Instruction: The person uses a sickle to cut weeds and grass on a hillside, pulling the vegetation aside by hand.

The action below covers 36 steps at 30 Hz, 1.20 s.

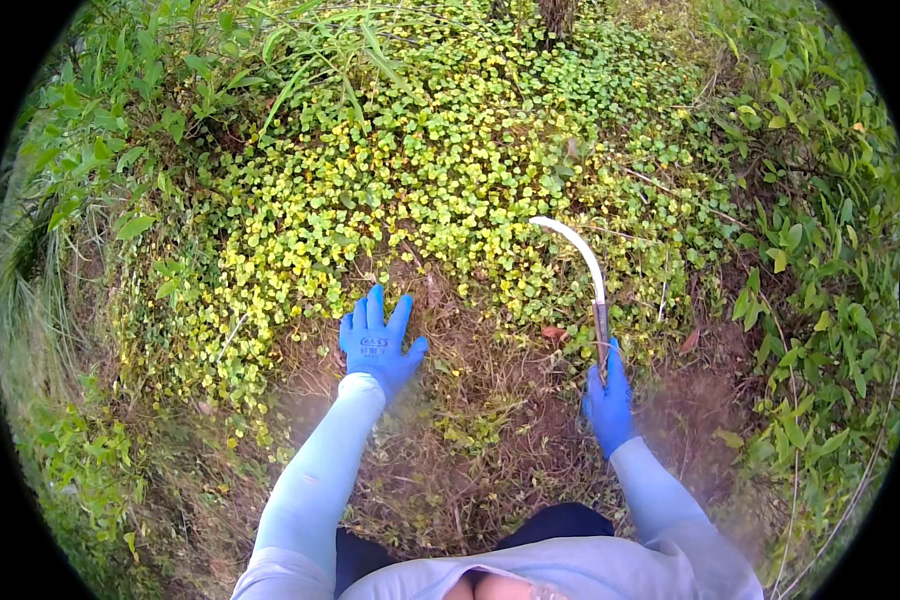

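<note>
Both hands wear blue work gloves. My left hand (381, 341) is spread palm down, fingers apart, at the lower edge of a mat of small yellow-green leafy ground cover (420, 195); it holds nothing. On the right, my right hand (609, 405) is closed around the handle of a sickle (589, 262). The sickle's pale curved blade points up and bends to the left over the leaves. Bare brown soil with dry stems (480, 420) lies between the two hands.
Leafy shrubs (802, 247) stand along the right side, with thin bent stems lower down. More bushes (112, 112) and long grass (34, 270) are at the left. A plant trunk (556, 19) rises at the top. Dry brown leaves (555, 333) lie near the sickle.
</note>
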{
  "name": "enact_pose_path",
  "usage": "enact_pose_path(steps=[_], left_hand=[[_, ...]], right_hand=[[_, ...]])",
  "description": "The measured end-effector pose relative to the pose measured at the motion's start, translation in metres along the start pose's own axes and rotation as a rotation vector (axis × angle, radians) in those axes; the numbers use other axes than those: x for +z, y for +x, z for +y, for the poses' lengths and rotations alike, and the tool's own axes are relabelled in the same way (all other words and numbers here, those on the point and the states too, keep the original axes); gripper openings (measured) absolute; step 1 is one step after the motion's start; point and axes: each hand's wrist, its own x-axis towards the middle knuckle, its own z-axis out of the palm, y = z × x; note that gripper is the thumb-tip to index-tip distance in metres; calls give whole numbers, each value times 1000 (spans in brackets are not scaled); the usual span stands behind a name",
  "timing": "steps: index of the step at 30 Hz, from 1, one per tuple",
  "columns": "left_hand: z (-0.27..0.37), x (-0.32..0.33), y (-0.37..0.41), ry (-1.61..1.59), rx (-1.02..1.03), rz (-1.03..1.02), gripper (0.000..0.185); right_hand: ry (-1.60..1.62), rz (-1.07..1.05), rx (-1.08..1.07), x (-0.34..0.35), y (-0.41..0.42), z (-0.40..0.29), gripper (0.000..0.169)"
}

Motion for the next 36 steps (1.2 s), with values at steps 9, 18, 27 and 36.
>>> enact_pose_path(steps=[9,18,27,36], left_hand=[[-16,-31,45,127,-18,-93,75],[-5,-15,47,207,-94,-482,98],[18,-2,68,365,-170,-579,103],[32,-4,85,396,-268,-712,105]], right_hand=[[-308,-297,-83,-1,-119,84,69],[-499,179,-141,-89,-63,66,60],[10,-110,454,-137,34,51,62],[-196,-110,394,-134,48,94,68]])
